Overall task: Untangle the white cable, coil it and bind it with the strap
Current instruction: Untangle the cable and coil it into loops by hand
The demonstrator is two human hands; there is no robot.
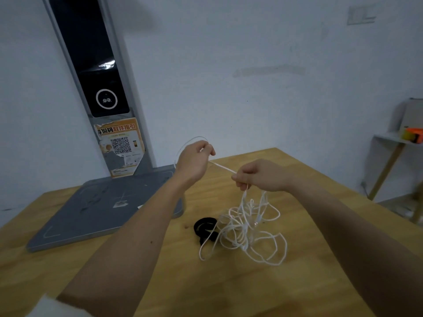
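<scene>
The white cable [248, 229] lies mostly as a loose tangle of loops on the wooden table [229, 284]. A strand rises from the tangle into my right hand [258, 175], which pinches it above the table. From there a taut stretch runs up and left to my left hand [194, 160], which grips the cable; a thin loop arcs over the back of that hand. The black strap [204, 228] lies curled on the table just left of the tangle, with one cable loop crossing it.
A grey flat base [103, 209] with a tall upright panel [91, 65] stands on the table's far left, against the wall. A small white side table [393, 143] with an orange object stands at the far right, off the table.
</scene>
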